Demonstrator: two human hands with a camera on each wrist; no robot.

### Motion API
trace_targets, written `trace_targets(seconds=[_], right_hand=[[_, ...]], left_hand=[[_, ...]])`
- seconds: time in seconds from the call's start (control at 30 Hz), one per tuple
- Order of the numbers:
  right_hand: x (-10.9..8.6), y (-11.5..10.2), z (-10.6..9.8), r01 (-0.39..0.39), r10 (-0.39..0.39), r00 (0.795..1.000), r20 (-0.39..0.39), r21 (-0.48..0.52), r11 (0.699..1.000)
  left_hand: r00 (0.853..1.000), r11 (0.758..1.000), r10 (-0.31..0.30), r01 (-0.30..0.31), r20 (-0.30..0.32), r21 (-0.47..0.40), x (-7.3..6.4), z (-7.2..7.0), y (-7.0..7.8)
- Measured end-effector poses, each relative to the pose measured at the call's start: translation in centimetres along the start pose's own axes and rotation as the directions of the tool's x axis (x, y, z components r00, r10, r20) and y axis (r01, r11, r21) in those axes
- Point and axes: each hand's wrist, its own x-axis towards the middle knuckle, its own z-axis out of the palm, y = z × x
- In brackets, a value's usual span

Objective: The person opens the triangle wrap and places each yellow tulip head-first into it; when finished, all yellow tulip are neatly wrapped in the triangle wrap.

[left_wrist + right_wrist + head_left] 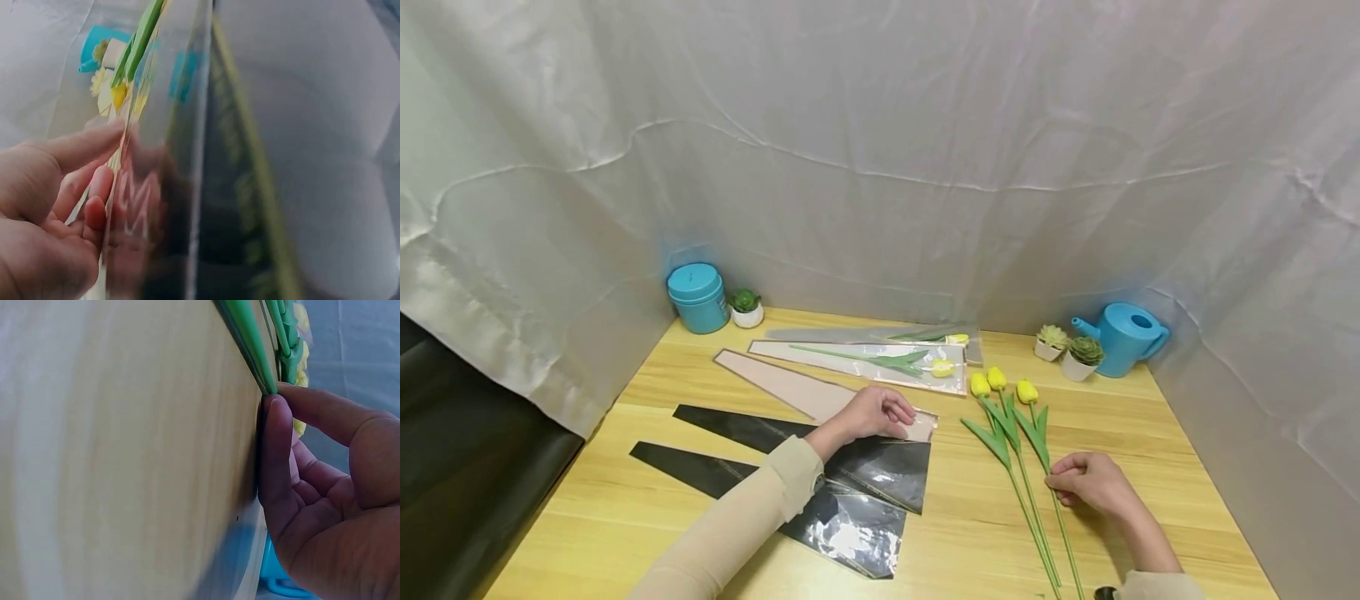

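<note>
In the head view, my right hand (1093, 483) pinches the green stem of the rightmost yellow artificial tulip (1027, 392) between thumb and fingertips. The right wrist view shows this pinch low over the wood, where the leaf (250, 344) meets the stem. Two more yellow tulips (996, 378) lie just left of it, stems towards me. My left hand (876, 412) rests, fingers loosely bent, at the wide end of a pink flower sleeve (782, 385). Close up in the left wrist view, its fingers (100, 187) touch the clear film.
Two black sleeves (891, 467) (850, 529) lie under my left forearm. Behind the pink one are a white sleeve (842, 354) with a tulip inside and a grey one (880, 335). A blue canister (700, 300), small potted succulents (747, 308) and a blue watering can (1123, 342) stand along the back.
</note>
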Motion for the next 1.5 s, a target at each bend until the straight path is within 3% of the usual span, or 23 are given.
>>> trace_targets(seconds=[0.17,0.27,0.4,0.93,1.17,1.4,1.5], right_hand=[[0.1,0.1,0.1,0.000,0.000,1.000,-0.004,0.010,1.000],[0.1,0.1,0.2,-0.002,0.002,1.000,-0.008,0.012,1.000],[0.1,0.0,0.2,-0.005,0.005,1.000,-0.014,0.005,1.000],[0.0,0.0,0.0,-0.016,0.016,1.000,-0.009,0.010,1.000],[0.0,0.0,0.0,-0.013,0.014,1.000,-0.007,0.020,1.000],[0.1,0.1,0.0,-0.015,0.016,1.000,-0.004,0.028,0.999],[0.1,0.1,0.0,-0.016,0.016,1.000,-0.002,0.029,0.999]], left_hand=[[0.999,0.998,0.038,-0.039,0.027,0.058,0.5,-0.2,0.6],[0.995,0.992,0.066,-0.073,0.078,0.100,0.8,-0.2,0.8],[0.992,0.992,0.068,-0.079,0.110,0.099,1.1,-0.1,0.6],[0.998,0.994,0.038,-0.042,0.047,0.099,1.5,0.2,0.5],[0.999,0.996,0.048,-0.050,0.026,0.068,1.4,0.3,0.4],[0.996,0.992,0.084,-0.085,0.018,0.093,1.3,0.4,0.5],[0.997,0.992,0.073,-0.074,0.011,0.101,1.2,0.4,0.7]])
